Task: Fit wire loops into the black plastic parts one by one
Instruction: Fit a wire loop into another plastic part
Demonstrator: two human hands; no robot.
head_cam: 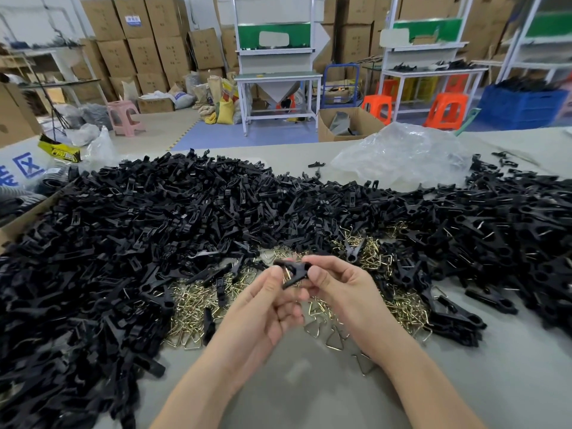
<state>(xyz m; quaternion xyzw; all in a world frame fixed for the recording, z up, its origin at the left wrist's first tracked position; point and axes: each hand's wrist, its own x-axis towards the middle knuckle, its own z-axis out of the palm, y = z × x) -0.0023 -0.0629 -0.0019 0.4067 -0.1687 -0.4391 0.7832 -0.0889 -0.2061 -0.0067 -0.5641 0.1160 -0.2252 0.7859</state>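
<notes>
Your left hand [266,305] and right hand [337,286]: both pinching one black clip [294,272], held above the surface [309,397]. Just beneath: loose wire loops [192,308]. Around them: heaped black clips [154,227]. Beyond: clear plastic bag [402,156].

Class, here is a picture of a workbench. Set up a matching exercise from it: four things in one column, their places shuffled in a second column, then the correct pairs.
Things
1. black plastic part
2. wire loops
3. clear plastic bag
4. pink stool

Places
A. on the floor beyond the table, to the left
B. pinched between the left hand and the right hand
C. heaped on the table just beyond the hands
D. on the table's far side, to the right

Pairs: 1-B, 2-C, 3-D, 4-A
</notes>
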